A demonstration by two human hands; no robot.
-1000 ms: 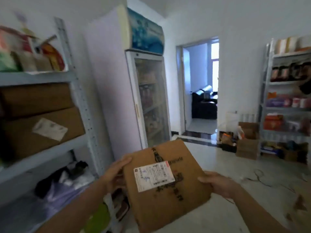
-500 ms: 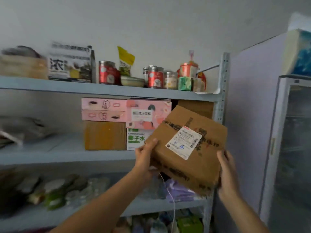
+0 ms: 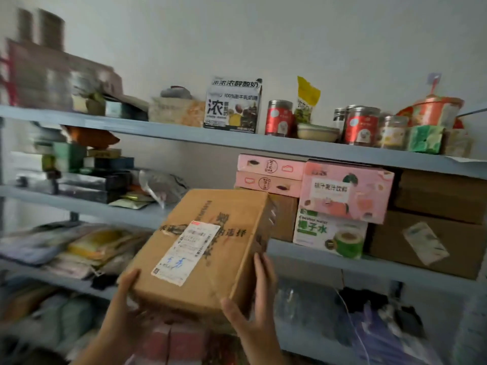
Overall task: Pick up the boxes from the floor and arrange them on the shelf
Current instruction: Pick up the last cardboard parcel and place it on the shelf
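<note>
I hold a brown cardboard box (image 3: 210, 248) with a white shipping label in both hands, tilted, in front of the middle level of a grey metal shelf (image 3: 329, 259). My left hand (image 3: 123, 309) grips its lower left corner. My right hand (image 3: 253, 306) clasps its lower right side. The box's far end overlaps a gap on the middle shelf, left of a plain brown box (image 3: 283, 217) that carries two flat pink boxes (image 3: 270, 175).
Further right on the middle shelf stand a pink drink carton (image 3: 345, 191) on a white coconut-water carton (image 3: 329, 234), then two large brown boxes (image 3: 434, 222). Cans, jars and a milk carton (image 3: 233, 106) line the top shelf. Packets and bags fill the left and lower shelves.
The view swung from the room and fridge to the shelf. The box moved left, from in front of the pink cartons to the gap beside them, still held in both hands.
</note>
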